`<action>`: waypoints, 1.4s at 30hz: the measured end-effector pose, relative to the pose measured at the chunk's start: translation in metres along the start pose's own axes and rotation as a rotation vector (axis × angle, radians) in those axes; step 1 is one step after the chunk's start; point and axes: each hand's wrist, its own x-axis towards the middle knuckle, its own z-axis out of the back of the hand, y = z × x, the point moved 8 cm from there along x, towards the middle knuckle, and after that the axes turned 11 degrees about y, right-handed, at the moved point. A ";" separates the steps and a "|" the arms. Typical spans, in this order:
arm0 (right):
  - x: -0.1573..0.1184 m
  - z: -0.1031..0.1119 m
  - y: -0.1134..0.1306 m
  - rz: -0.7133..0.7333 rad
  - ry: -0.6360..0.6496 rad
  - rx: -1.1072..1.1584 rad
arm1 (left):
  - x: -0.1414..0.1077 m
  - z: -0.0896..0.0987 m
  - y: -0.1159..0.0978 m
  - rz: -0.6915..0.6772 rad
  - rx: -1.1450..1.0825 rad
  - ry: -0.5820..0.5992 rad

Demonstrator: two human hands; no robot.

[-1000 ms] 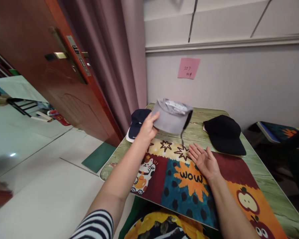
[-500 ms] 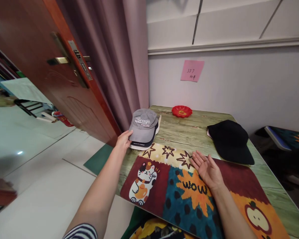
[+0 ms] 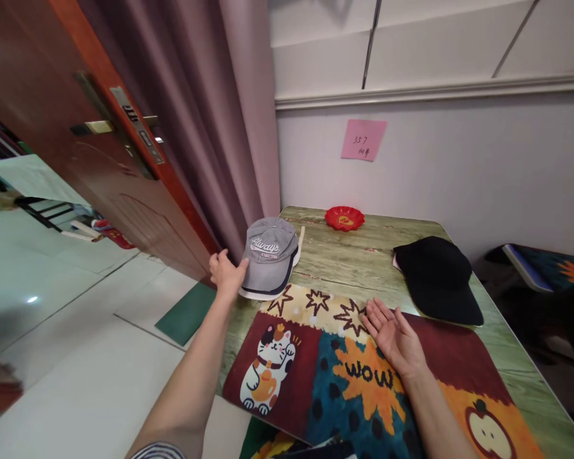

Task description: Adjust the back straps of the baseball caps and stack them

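Note:
A grey cap (image 3: 268,255) with white lettering lies stacked over a dark-brimmed and a pale cap at the table's left edge. Beside its brim is my left hand (image 3: 227,273), fingers apart; the thumb is at the brim's edge, and I cannot make out whether it touches. My right hand (image 3: 396,335) rests palm up with spread fingers, holding nothing, over the colourful mat (image 3: 310,357). Farther right, a black cap (image 3: 442,277) lies on the table, brim toward me, with a bit of pink showing under its left side.
A red scalloped dish (image 3: 345,218) sits at the back of the wood-patterned table (image 3: 349,252). Behind it, a pink note (image 3: 363,140) is on the wall. A curtain (image 3: 210,115) and a brown door (image 3: 95,172) stand at left. Another mat-topped surface (image 3: 555,264) is at right.
My left hand has loosened from the grey cap's brim and shifted left, its fingers opening. The grey cap now covers more of the dark brim below. The view has shifted slightly.

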 end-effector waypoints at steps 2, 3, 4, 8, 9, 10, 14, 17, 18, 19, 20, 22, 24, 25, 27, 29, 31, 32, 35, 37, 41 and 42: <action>0.001 -0.003 0.001 0.001 0.009 0.011 | -0.012 -0.016 -0.037 -0.218 0.310 -0.033; 0.001 -0.005 0.001 0.001 0.016 0.016 | -0.018 -0.030 -0.048 -0.286 0.427 -0.019; 0.001 -0.008 0.001 0.004 0.023 0.018 | -0.022 -0.045 -0.054 -0.308 0.504 0.015; 0.000 -0.016 0.000 0.064 0.004 -0.055 | -0.029 -0.089 -0.047 -0.264 0.739 0.111; -0.001 -0.016 0.002 0.077 -0.021 -0.112 | -0.029 -0.094 -0.044 -0.266 0.779 0.112; 0.000 -0.017 0.006 0.087 -0.051 -0.192 | -0.028 -0.097 -0.042 -0.273 0.807 0.108; 0.007 -0.023 0.073 0.238 -0.186 -0.702 | -0.020 -0.100 -0.039 -0.302 0.845 0.102; 0.010 -0.034 0.170 0.472 -0.469 -1.264 | -0.018 -0.100 -0.040 -0.307 0.849 0.088; 0.011 -0.037 0.200 0.511 -0.610 -1.438 | -0.017 -0.100 -0.040 -0.310 0.848 0.082; 0.013 -0.039 0.227 0.532 -0.749 -1.570 | -0.017 -0.100 -0.040 -0.312 0.846 0.077; 0.018 -0.040 0.247 0.513 -0.846 -1.671 | -0.017 -0.100 -0.039 -0.314 0.843 0.074; 0.034 -0.040 0.271 0.409 -0.961 -1.823 | -0.017 -0.100 -0.039 -0.324 0.840 0.066; 0.052 -0.037 0.274 0.299 -0.978 -1.923 | -0.017 -0.100 -0.040 -0.333 0.839 0.056; 0.060 -0.035 0.272 0.258 -0.972 -1.954 | -0.018 -0.099 -0.040 -0.337 0.840 0.053; 0.072 -0.030 0.263 0.208 -0.967 -1.980 | -0.019 -0.099 -0.040 -0.336 0.841 0.057; 0.077 -0.025 0.258 0.184 -0.975 -1.983 | -0.020 -0.099 -0.040 -0.332 0.840 0.068; 0.079 -0.021 0.258 0.160 -0.969 -1.986 | -0.022 -0.098 -0.042 -0.331 0.837 0.071; 0.079 -0.019 0.260 0.145 -0.958 -1.989 | -0.023 -0.098 -0.043 -0.330 0.835 0.071; 0.073 -0.019 0.272 0.101 -0.929 -1.994 | -0.025 -0.098 -0.044 -0.320 0.834 0.076; 0.064 -0.022 0.283 0.091 -0.944 -1.988 | -0.026 -0.098 -0.044 -0.318 0.829 0.080; 0.037 -0.044 0.305 0.173 -0.986 -1.985 | -0.028 -0.096 -0.045 -0.320 0.789 0.078; 0.028 -0.054 0.309 0.224 -0.976 -1.987 | -0.029 -0.095 -0.046 -0.315 0.775 0.081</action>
